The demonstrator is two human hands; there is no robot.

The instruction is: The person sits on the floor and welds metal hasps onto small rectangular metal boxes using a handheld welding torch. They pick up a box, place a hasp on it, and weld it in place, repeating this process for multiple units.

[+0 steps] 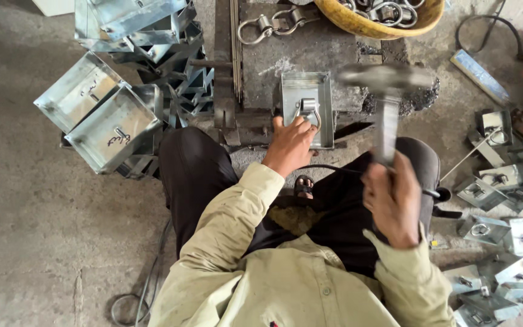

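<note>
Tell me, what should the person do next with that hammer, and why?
Probably swing the grey metal hammer down onto the ring fitting in the shiny square metal tray. The right hand holds it raised and blurred just beside the tray, and the left hand steadies the tray on the workbench.

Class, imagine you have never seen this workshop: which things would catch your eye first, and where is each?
First the hammer, blurred, raised in the right hand at centre right. Next the left hand pressing on an open metal box with a ring fitting, on the block ahead of the knees. Then the stack of shiny metal boxes at upper left and the yellow basin of rings at the top.
</note>
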